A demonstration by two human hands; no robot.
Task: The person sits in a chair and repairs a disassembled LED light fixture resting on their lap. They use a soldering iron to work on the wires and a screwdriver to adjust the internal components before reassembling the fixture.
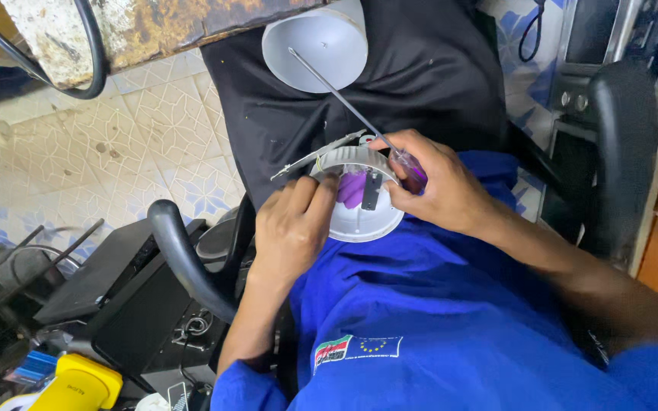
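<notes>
Fingers: those of the left hand (pixel 292 228) are curled closed around the near rim of a white round lamp housing (pixel 359 205); those of the right hand (pixel 436 186) are pinched shut on the purple handle of a screwdriver (pixel 348 106).
Lamp housing: it sits on the lap, over the blue work clothes (pixel 436 304), held between both hands, open side up.
Inside the housing: a purple part (pixel 353 188) and a small dark clip (pixel 372 190); what the purple part is, I cannot tell well.
Screwdriver: its long thin shaft points away, up toward a white cone-shaped cover (pixel 317 49).
Cover: it lies on a black cloth (pixel 436 76), apart from the housing.
Left side: a black chair armrest (pixel 180 251) and a yellow tool (pixel 78 384) on the floor.
</notes>
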